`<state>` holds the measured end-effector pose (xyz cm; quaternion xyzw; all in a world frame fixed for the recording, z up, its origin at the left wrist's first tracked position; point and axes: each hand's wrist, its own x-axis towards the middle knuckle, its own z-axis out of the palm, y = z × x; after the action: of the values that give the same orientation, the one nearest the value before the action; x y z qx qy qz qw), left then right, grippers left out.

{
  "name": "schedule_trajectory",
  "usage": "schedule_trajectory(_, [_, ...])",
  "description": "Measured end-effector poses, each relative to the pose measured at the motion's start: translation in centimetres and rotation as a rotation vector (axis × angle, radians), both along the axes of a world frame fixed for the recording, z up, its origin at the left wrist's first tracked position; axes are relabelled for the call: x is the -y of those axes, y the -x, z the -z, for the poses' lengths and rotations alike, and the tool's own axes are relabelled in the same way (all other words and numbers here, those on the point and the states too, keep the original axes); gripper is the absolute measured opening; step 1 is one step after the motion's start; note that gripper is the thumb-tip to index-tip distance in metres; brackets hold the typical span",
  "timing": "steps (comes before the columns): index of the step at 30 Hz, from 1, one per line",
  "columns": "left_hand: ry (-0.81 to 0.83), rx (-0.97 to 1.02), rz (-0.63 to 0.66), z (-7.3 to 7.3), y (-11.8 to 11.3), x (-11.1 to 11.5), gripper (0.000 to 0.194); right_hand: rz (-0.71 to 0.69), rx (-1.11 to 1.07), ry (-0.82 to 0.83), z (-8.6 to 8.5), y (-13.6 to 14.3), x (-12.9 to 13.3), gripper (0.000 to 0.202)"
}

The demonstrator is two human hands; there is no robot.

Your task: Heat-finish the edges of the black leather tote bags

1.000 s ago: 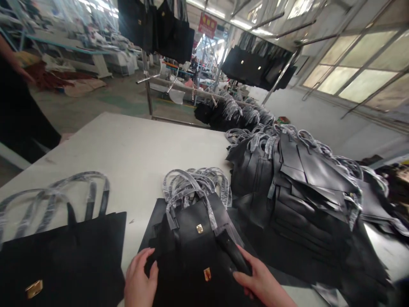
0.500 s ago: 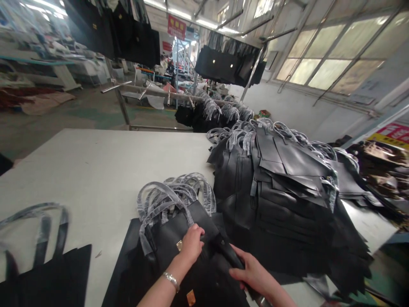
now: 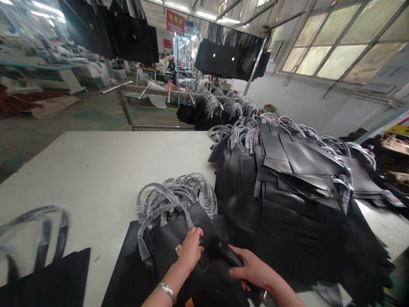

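A black bag panel (image 3: 172, 232) with a gold-coloured clasp lies on a stack in front of me, its plastic-wrapped handles (image 3: 159, 192) looping up behind. My left hand (image 3: 191, 247) is closed at the lower end of one handle, above the panel; the fingertips are partly hidden. In my right hand (image 3: 247, 265) is a long black hand tool (image 3: 228, 253), its exact kind unclear. The tool's far end rests close to my left fingers, near the panel's upper edge. A small shiny metal part shows below my right hand.
To the right rises a large pile of black bag pieces (image 3: 297, 204) with wrapped handles. Another black bag (image 3: 47, 277) lies at the left on the white table (image 3: 105, 170). Behind stands a metal rack (image 3: 128, 115); finished-looking black bags (image 3: 230, 59) hang beyond.
The view has shifted slightly, so the pile sits a little further right. Both hands keep nearly the same place and grip, with the tool still beside the left fingers.
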<state>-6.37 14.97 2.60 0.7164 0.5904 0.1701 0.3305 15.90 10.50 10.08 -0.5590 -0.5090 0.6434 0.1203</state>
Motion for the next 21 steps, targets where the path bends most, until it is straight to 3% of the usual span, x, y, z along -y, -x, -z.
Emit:
schedule_trajectory(2, [-0.002, -0.008, 0.006, -0.1, 0.0, 0.0, 0.036, 0.023, 0.01, -0.037, 0.2, 0.5, -0.1, 0.071])
schedule_trajectory(6, [0.002, -0.05, 0.026, -0.6, 0.1, 0.1, 0.033, 0.21, 0.104, -0.233, 0.0, 2.1, -0.6, 0.068])
schedule_trajectory(10, [0.011, -0.122, 0.055, -0.7, -0.8, -0.1, 0.027, 0.267, 0.097, -0.235, -1.1, 1.1, 0.5, 0.069])
schedule_trajectory(14, [0.013, -0.141, 0.088, 0.3, -3.4, -0.9, 0.022, 0.304, 0.105, -0.193, -1.0, -1.1, 3.1, 0.07])
schedule_trajectory(18, [0.036, -0.112, 0.12, 1.7, -6.7, -1.6, 0.011, 0.389, 0.141, -0.173, 0.5, -2.2, 5.3, 0.075])
schedule_trajectory(21, [0.055, -0.117, 0.134, 2.5, -8.4, -1.6, 0.019, 0.451, 0.164, -0.152, 1.6, -2.6, 6.3, 0.08])
